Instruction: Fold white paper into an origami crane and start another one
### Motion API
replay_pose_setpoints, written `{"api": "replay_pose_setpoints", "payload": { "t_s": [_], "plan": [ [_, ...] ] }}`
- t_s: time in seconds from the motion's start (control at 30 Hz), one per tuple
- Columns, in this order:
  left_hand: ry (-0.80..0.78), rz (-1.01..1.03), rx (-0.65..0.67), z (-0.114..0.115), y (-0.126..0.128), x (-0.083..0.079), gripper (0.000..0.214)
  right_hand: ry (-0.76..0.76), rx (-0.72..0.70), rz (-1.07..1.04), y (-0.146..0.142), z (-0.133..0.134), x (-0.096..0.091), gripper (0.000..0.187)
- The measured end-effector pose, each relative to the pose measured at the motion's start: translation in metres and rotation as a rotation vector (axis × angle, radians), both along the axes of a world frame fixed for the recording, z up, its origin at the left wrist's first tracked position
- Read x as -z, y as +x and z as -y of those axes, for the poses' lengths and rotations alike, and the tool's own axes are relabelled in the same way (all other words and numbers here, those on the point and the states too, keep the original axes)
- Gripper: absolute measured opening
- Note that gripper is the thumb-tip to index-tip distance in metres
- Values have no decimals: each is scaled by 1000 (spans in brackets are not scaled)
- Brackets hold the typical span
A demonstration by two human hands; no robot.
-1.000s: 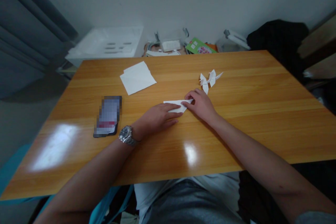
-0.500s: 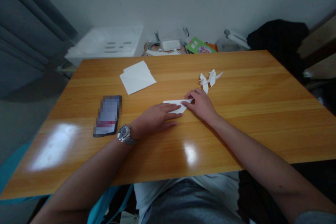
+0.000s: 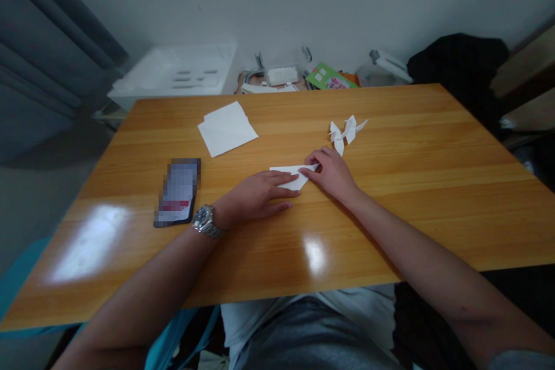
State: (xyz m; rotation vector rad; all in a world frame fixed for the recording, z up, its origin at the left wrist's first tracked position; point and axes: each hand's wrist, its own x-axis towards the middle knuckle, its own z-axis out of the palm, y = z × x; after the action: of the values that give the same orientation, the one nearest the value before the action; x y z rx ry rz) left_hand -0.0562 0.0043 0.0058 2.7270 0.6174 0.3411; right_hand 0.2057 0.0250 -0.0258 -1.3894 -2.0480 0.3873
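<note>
A folded piece of white paper (image 3: 299, 181) lies flat on the wooden table (image 3: 373, 243) in front of me. My left hand (image 3: 262, 193), with a metal watch (image 3: 207, 221) on its wrist, rests on the paper's left part with its fingers stretched out. At the paper's right tip, the thumb and fingers of my right hand (image 3: 328, 170) pinch the edge. Just beyond that hand are white folded-paper figures (image 3: 344, 132) with pointed ends. My left fingers hide part of the folded paper.
White paper sheets (image 3: 228, 130) lie at the back left. Nearer, a phone (image 3: 178, 191) with a blurred screen sits left of my left hand. Behind the table are a white plastic tray (image 3: 173, 92), a green booklet (image 3: 329, 76) and a dark cloth heap (image 3: 459, 60).
</note>
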Motion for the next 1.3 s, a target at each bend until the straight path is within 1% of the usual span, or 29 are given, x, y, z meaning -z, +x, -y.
{"api": "replay_pose_setpoints", "payload": {
  "t_s": [0.1,0.27,0.47,0.6,0.67,0.73,0.87,0.93,1.3],
  "plan": [
    [-22,-2,-15,2,1,-2,39,-5,1,5,0,0,-1,15],
    [-28,-39,-67,6,3,-3,54,17,-3,9,0,0,0,15],
    [14,-29,-73,7,5,0,51,45,-15,-22,-1,2,-1,15],
    [30,-55,-144,8,4,2,53,120,-11,-55,2,7,-9,19],
    [30,-69,-176,8,3,2,54,150,-57,-19,5,10,-15,26],
    [33,-78,-189,8,3,2,54,140,-147,43,10,12,-20,30],
    [39,-74,-189,8,3,2,54,66,-359,148,18,16,-26,35],
    [38,-69,-186,8,3,2,55,30,-417,181,20,16,-26,33],
    [19,-91,-207,9,5,0,55,-7,-457,252,25,14,-25,35]
  ]
}}
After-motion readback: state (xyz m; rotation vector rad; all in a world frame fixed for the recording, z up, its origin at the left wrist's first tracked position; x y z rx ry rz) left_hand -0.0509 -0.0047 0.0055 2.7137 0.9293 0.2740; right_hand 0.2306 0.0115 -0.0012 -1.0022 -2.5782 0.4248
